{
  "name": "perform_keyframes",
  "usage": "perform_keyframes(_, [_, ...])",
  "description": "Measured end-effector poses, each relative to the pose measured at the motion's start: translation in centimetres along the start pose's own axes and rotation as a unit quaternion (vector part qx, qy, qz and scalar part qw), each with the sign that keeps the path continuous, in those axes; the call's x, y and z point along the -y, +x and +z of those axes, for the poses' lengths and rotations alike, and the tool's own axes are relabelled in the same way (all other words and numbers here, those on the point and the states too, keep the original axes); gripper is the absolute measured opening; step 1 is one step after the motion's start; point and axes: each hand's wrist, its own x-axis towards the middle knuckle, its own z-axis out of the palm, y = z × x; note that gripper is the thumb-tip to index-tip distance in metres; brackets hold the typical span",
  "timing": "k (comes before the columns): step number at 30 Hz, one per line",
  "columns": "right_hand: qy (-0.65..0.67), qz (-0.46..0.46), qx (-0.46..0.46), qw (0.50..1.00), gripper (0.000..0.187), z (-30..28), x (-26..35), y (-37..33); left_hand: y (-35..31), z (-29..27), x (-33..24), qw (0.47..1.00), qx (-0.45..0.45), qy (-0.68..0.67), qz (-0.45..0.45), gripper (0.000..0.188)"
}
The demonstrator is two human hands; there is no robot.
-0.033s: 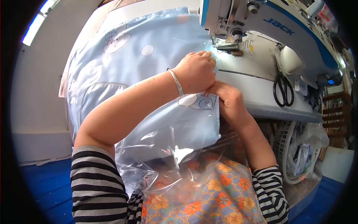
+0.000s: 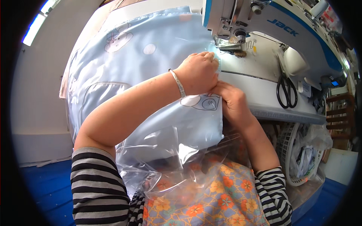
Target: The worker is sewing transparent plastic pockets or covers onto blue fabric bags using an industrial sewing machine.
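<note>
Light blue printed fabric (image 2: 169,34) under a clear plastic sheet (image 2: 166,158) spreads over the sewing table and hangs toward my lap. Its right edge runs up to the presser foot (image 2: 230,47) of a white and blue sewing machine (image 2: 264,24). Just in front of the foot, my left hand (image 2: 198,71) presses on the fabric, fingers together and curled at its edge. My right hand (image 2: 232,98) is closed on the same edge slightly nearer me, thumb and fingers pinching it. The two hands touch, and the pinched spot is partly hidden.
Black-handled scissors (image 2: 286,88) lie on the table (image 2: 252,84) right of my hands. Below its front edge stands a white plastic basket (image 2: 288,154) holding plastic bags and scraps. A floral apron (image 2: 211,196) covers my lap. A pale wall (image 2: 41,98) rises at the left.
</note>
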Motion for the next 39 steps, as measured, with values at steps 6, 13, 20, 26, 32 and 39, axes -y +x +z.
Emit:
perform_keyframes(6, [-0.161, -0.086, -0.008, 0.983, 0.025, 0.1, 0.4, -1.0, -0.5, 1.4, 0.0, 0.984, -0.128, 0.108, 0.057, 0.030])
perform_keyframes(13, [-0.165, -0.088, -0.039, 0.981, 0.024, 0.2, -2.1, -0.4, 1.1, 1.4, 1.9, 0.987, -0.078, 0.105, 0.093, 0.016])
perform_keyframes(20, [-0.251, -0.115, -0.051, 0.960, 0.027, 1.2, -1.6, -2.3, 0.9, 0.5, 0.7, 0.979, -0.187, -0.028, 0.082, 0.033])
perform_keyframes(26, [-0.202, -0.117, -0.050, 0.971, 0.032, 3.7, -0.1, -4.2, 0.5, 0.1, 1.0, 0.986, -0.152, -0.023, 0.066, 0.037])
perform_keyframes(32, [-0.211, -0.123, -0.037, 0.969, 0.039, 6.7, 2.1, -4.2, 0.2, -0.4, 1.6, 0.987, -0.118, -0.023, 0.108, 0.042])
perform_keyframes(39, [-0.342, -0.087, -0.317, 0.880, 0.016, -10.3, 0.4, -15.3, -0.5, 0.1, 1.0, 0.984, -0.161, -0.028, 0.071, 0.037])
